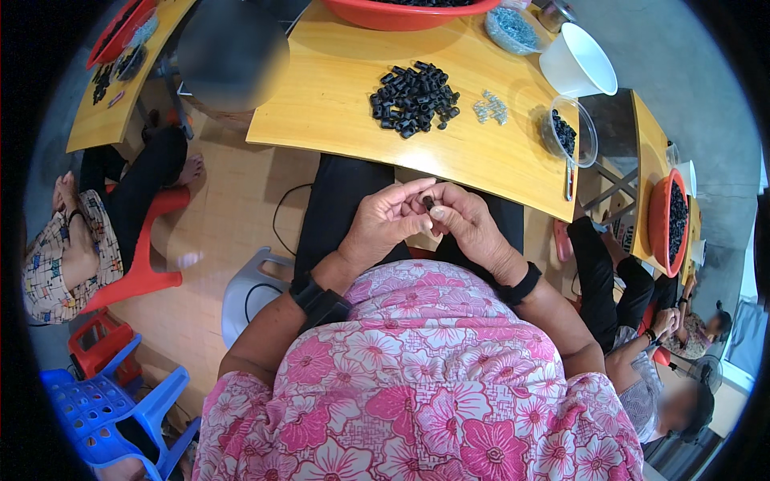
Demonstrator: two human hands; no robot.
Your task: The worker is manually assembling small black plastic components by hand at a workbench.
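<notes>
Head view gives us, largest first, a yellow wooden table (321, 108) before the seated person. At its far edge we see a red basin (401, 22) of black pieces, with a white tub (584, 60) to the right. A pile of black pieces (413, 100) lies mid-table, and a clear bowl (592, 135) holding more stands by the right edge. Over the lap, the right hand (472, 223) pinches; the left hand (389, 218) is half curled alongside, its contact unclear to us. Small shiny pieces (491, 108) lie beside the pile. Smallest, one black piece (427, 202) sits between the right thumb and finger.
</notes>
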